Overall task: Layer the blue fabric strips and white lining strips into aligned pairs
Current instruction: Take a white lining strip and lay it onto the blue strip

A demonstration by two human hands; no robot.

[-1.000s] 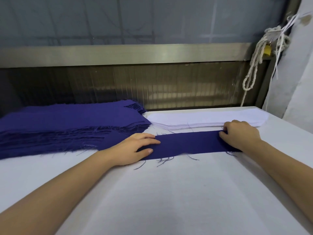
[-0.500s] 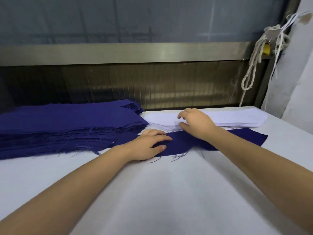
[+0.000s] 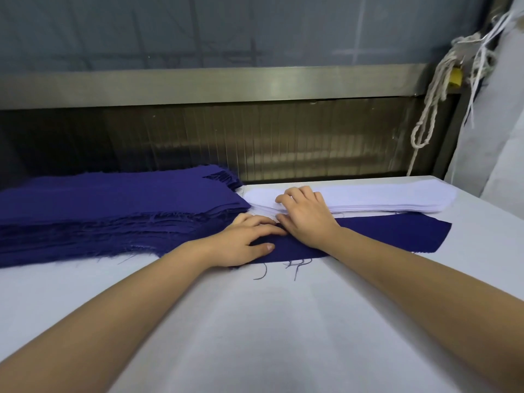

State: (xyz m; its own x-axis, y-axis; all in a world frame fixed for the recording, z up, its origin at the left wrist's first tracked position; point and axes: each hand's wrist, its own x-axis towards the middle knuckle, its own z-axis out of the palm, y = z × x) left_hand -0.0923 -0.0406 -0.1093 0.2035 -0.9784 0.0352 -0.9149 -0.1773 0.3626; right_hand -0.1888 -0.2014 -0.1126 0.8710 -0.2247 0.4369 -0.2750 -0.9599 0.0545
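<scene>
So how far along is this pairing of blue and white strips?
Early, it seems. Done: one blue strip lies flat on the table, pressed by the left hand. In hand: the right hand rests on the end of the white pile, probably to take a lining piece. Left: no finished pair shows, and the thick blue pile and the white pile wait.

— Where's the fabric stack (image 3: 113, 205)?
— Back left on the worktop (image 3: 255, 336), lining stack (image 3: 382, 197) to its right.
— The single strip (image 3: 397, 234)?
— Before the lining stack, left hand (image 3: 243, 242) on it, right hand (image 3: 306, 214) across onto the linings.
</scene>
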